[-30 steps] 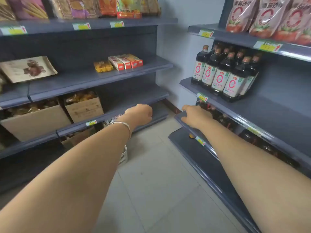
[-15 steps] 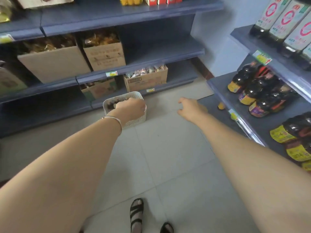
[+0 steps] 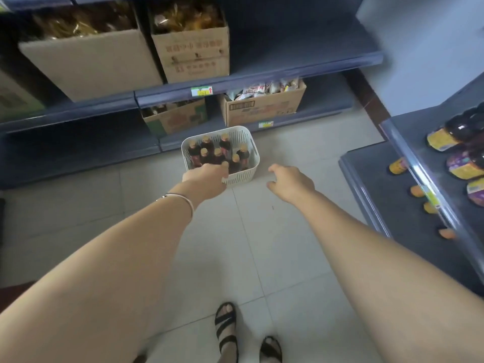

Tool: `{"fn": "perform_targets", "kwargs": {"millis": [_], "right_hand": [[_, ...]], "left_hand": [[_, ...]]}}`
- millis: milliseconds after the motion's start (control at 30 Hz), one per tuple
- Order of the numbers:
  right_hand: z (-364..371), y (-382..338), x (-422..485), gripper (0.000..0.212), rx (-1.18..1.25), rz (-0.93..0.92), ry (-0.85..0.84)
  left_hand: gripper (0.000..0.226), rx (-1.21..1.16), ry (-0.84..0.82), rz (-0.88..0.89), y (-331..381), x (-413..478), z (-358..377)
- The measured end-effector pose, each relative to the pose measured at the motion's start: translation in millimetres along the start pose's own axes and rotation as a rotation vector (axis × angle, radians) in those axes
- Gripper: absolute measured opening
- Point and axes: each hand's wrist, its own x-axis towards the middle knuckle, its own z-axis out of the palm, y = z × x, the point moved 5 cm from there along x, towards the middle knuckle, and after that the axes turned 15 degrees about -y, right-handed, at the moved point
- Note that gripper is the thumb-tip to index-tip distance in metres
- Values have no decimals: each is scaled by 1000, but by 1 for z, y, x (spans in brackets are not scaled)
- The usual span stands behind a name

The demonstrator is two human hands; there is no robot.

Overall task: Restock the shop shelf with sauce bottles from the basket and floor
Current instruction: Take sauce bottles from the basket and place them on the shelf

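Several sauce bottles (image 3: 225,146) stand upright in the basket (image 3: 243,176) on the floor, at twelve o'clock in the head view. Your left hand (image 3: 207,176) is nearer, over the near rim. Its fingers curl out of sight, so I cannot tell if they grip anything. Your right hand (image 3: 290,183), at the basket's four o'clock, is loosely spread and empty.

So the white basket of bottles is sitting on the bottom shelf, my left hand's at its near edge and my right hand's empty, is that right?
Not quite. The head view shows the basket standing on the floor in front of the bottom shelf, not on it. The left hand is at its near edge and the right hand is empty.
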Motion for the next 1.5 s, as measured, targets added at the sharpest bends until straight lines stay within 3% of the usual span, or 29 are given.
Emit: {"fn": "perform_targets", "kwargs": {"millis": [567,800,1033,1167,1300,1400,1500], "right_hand": [[5,-75,306,26,-32,-98,-218],[56,-83,401,36,4,-126,-286],[105,-90,480,38,-5,-162,-206],[130,-86,518,52,-102,-176,-117],[146,-78,545,71,-86,-230,-113],[150,-76,562,58,-125,-240,-134],[144,-79,575,47,-117,-208,-61]], "left_hand": [[33,-226,-113,-87,-100,253,-38],[31,-274,-194,-99,-139,335,8],[53,-321,45,-50,-177,425,45],[68,-291,163,-28,-187,475,64],[55,-317,157,37,-184,507,80],[41,-300,256,37,-186,514,75],[51,-261,149,75,-187,523,78]]}}
